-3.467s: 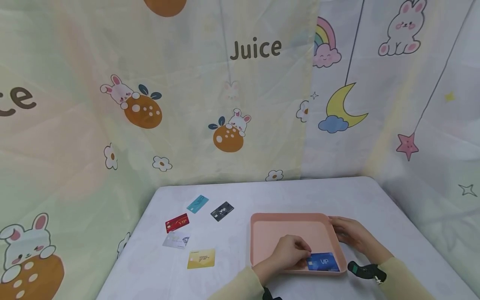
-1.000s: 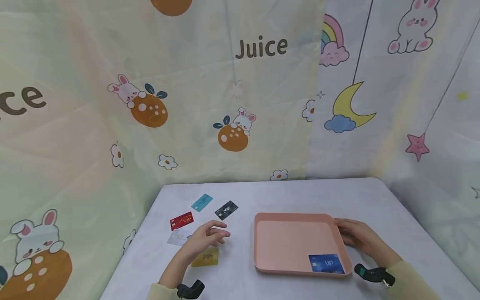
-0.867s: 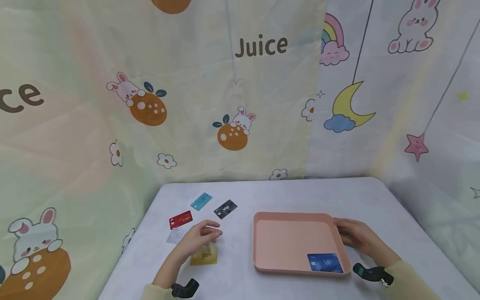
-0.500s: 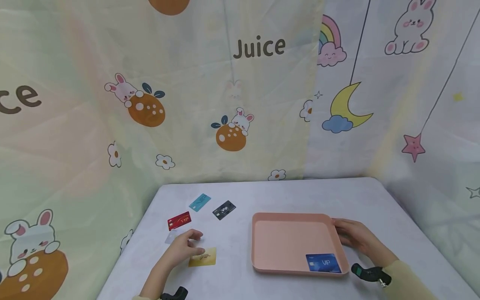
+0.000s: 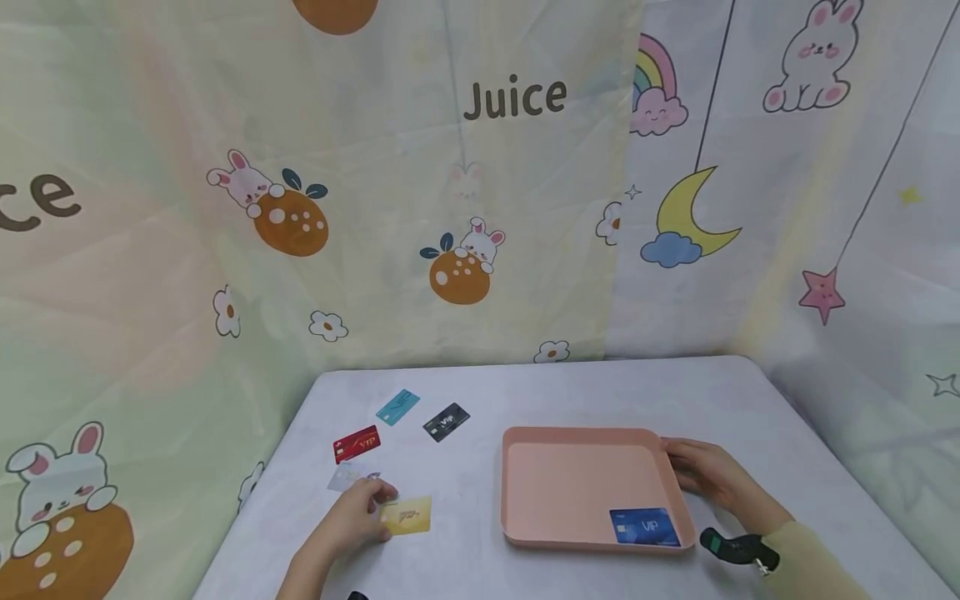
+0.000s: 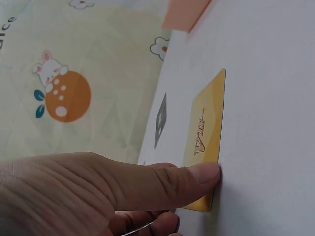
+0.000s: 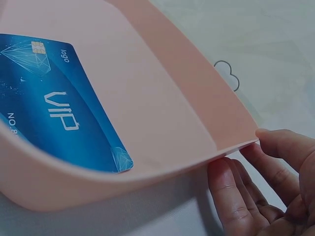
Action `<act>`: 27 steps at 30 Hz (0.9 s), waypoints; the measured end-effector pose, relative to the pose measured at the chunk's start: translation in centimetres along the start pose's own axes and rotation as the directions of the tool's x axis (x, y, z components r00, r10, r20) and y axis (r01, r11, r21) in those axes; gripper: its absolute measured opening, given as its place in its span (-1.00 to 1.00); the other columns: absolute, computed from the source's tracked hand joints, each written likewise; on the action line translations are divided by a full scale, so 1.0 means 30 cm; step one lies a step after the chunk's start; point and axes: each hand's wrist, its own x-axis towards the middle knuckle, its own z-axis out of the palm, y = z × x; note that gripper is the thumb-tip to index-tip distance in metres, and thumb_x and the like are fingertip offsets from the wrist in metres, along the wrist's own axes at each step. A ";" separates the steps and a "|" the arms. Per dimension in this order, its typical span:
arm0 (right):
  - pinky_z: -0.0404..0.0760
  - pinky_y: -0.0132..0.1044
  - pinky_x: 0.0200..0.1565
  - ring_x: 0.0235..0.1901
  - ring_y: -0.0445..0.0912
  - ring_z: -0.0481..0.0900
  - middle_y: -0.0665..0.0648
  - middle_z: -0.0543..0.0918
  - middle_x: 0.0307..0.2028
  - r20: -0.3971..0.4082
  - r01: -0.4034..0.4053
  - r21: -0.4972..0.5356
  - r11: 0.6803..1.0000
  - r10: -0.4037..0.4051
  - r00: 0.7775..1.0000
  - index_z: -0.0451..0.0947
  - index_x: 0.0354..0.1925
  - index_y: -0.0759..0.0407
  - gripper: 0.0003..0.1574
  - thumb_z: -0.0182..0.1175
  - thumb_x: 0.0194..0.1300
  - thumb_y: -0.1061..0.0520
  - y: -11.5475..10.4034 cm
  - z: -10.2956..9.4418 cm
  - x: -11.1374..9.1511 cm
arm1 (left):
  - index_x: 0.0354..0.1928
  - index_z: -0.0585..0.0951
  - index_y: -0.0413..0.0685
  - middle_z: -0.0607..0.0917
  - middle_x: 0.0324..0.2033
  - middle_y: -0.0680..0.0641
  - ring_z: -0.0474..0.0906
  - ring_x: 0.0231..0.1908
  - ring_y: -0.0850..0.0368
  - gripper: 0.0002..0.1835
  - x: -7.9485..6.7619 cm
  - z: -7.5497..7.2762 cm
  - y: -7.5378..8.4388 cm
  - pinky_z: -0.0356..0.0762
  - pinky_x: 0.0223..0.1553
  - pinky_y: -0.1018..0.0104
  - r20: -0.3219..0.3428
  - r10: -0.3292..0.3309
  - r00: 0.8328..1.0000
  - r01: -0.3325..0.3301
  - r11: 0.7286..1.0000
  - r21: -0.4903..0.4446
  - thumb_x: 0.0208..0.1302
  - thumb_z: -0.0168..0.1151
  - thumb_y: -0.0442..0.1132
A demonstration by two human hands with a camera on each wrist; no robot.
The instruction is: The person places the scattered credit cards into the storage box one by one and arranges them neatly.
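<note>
At the front left of the table, my left hand [image 5: 352,518] pinches the left end of a yellow VIP card [image 5: 408,516], thumb on one long edge and fingers at the other. The wrist view shows the thumb over the gold card [image 6: 204,132], with part of its end hidden. My right hand [image 5: 716,477] holds the far right corner of a pink tray [image 5: 577,467]; thumb at the rim, fingers against the outer wall [image 7: 216,91]. Inside the tray, a blue VIP card [image 5: 645,527] lies flat in the near right corner.
Several more cards lie left of the tray: a teal card [image 5: 398,407], a black card [image 5: 446,422], a red card [image 5: 357,444] and a pale silver card [image 5: 345,476], partly behind my left hand. A printed curtain [image 5: 375,208] hangs behind the white table [image 5: 600,392].
My left hand has left the blue card in the tray, swung left across the table and lowered onto the yellow card, whose end it now pinches. The right hand has stayed at the tray's corner.
</note>
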 end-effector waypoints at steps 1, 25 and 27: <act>0.71 -0.18 0.07 0.39 0.33 0.38 0.49 0.27 0.48 0.000 0.001 -0.004 1.000 -0.001 1.000 0.13 0.53 0.45 -0.09 0.15 0.55 -0.11 0.001 0.000 0.000 | -0.01 0.69 -0.05 0.62 -0.18 0.00 0.46 -0.17 0.06 -0.47 0.000 0.000 0.001 0.60 0.02 -0.02 -0.002 0.003 1.000 -0.003 1.000 0.006 -0.11 0.63 -0.41; 0.71 -0.16 0.09 0.41 0.33 0.37 0.49 0.28 0.47 -0.017 0.009 -0.014 1.000 -0.009 1.000 0.16 0.52 0.43 -0.06 0.17 0.53 -0.16 -0.002 0.009 -0.011 | -0.05 0.61 -0.05 0.54 -0.35 -0.05 0.44 -0.31 0.08 -0.64 0.004 -0.004 -0.005 0.51 -0.22 0.23 -0.030 0.036 0.999 -0.039 0.996 -0.084 0.15 0.47 -0.45; 0.71 -0.17 0.09 0.39 0.32 0.39 0.49 0.29 0.47 -0.019 0.012 -0.013 1.000 -0.012 1.000 0.16 0.51 0.44 -0.07 0.17 0.53 -0.15 0.000 0.008 -0.014 | -0.05 0.60 -0.08 0.57 -0.30 -0.05 0.46 -0.29 0.07 -0.66 0.010 -0.003 -0.003 0.56 -0.19 0.23 -0.033 0.020 0.999 -0.024 0.994 -0.108 0.16 0.45 -0.47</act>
